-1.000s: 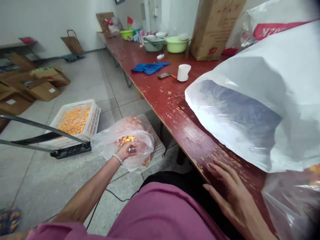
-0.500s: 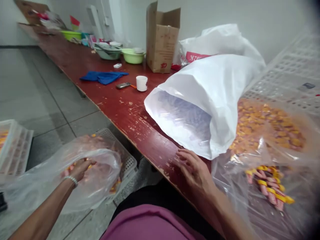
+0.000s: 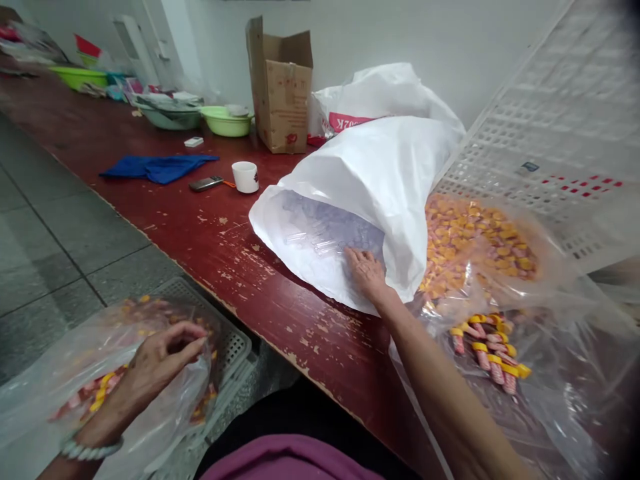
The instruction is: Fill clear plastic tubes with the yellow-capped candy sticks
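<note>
Reaches with the right hand (image 3: 367, 273) into the mouth of a white sack (image 3: 380, 173) lying on its side on a worn red table (image 3: 237, 270); palm down, fingers a little spread and loosely bent over a heap of clear tubes (image 3: 313, 235) just inside the mouth. Holds the left hand (image 3: 160, 357) low, beyond the table's edge, over a clear plastic bag (image 3: 165, 427), fingers curled in, thumb brought near the fingertips; cannot tell whether pinching the film, a small piece or nothing. Wears a beaded bracelet (image 3: 90, 450) on the left wrist. Inside the bag, pink pieces with yellow bands (image 3: 103, 393), bunched beside and partly behind the hand; under the bag, a perforated tray (image 3: 237, 347). To the right of the sack, a broad heap of yellow-topped pieces (image 3: 480, 237) beneath clear film, next to a tilted white crate (image 3: 525, 127); nearer, a small loose cluster (image 3: 493, 353), on or under film, cannot tell which. Left of the sack, a white cup (image 3: 245, 177), a dark handheld device (image 3: 206, 183) and a blue cloth (image 3: 160, 169); farther back, a cardboard box (image 3: 287, 100) beside a pale green basin (image 3: 227, 125).
</note>
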{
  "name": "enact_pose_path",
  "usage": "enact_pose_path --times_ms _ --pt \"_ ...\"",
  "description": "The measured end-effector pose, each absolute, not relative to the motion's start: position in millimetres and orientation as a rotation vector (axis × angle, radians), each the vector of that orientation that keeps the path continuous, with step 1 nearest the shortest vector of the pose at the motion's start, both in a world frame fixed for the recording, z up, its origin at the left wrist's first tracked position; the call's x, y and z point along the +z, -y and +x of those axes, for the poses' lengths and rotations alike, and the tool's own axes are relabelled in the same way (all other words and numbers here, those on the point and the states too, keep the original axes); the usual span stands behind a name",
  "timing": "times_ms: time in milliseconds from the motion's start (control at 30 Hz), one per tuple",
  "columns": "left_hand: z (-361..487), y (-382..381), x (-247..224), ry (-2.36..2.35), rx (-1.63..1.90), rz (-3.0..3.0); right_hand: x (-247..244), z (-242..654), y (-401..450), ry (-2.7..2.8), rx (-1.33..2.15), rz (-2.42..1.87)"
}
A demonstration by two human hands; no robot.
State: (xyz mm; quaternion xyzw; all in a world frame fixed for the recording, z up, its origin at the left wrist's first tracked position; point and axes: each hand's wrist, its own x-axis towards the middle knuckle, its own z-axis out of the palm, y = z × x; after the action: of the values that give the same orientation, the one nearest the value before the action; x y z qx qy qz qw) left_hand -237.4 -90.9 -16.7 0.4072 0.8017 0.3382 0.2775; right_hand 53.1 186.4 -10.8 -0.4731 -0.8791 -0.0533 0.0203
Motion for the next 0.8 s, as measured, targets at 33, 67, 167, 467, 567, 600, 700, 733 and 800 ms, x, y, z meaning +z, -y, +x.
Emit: enact_pose_path --times_ms 33,67,167,467,567,600,700,733,800 --pt "-229.0 74.8 -10.4 -2.105 0.951 1.177 -10.1 50.7 -188.4 2.754 -0.171 -1.473" --pt "-220.1 57.2 -5.2 -2.06 0.989 1.268 -9.8 49.1 -189.9 2.774 -0.175 -1.475" --pt "-189.2 -5.5 4.6 -1.966 1.072 1.654 -10.9 47.6 -190.8 2.806 -0.191 -1.48" --pt "-103.6 -185.9 -2.6 -2.054 0.545 2.26 -17.5 42.1 -171.1 2.755 -0.174 -1.59" --pt "-99.6 -208.4 -10.6 -2.078 0.477 2.21 -18.0 40.6 -170.7 2.725 -0.14 -1.612" --pt "-101.1 -211.9 -12.6 -2.086 0.456 2.187 -18.4 40.2 -171.1 2.714 -0.127 -1.616" --pt "-110.1 -212.1 -16.5 -2.095 0.435 2.128 -19.9 39.9 -171.7 2.675 -0.088 -1.622" --pt "-113.8 -209.3 -17.4 -2.094 0.445 2.114 -20.5 40.1 -171.5 2.661 -0.076 -1.623" --pt "-121.1 -200.8 -19.1 -2.087 0.488 2.09 -21.6 41.0 -170.8 2.634 -0.05 -1.621"
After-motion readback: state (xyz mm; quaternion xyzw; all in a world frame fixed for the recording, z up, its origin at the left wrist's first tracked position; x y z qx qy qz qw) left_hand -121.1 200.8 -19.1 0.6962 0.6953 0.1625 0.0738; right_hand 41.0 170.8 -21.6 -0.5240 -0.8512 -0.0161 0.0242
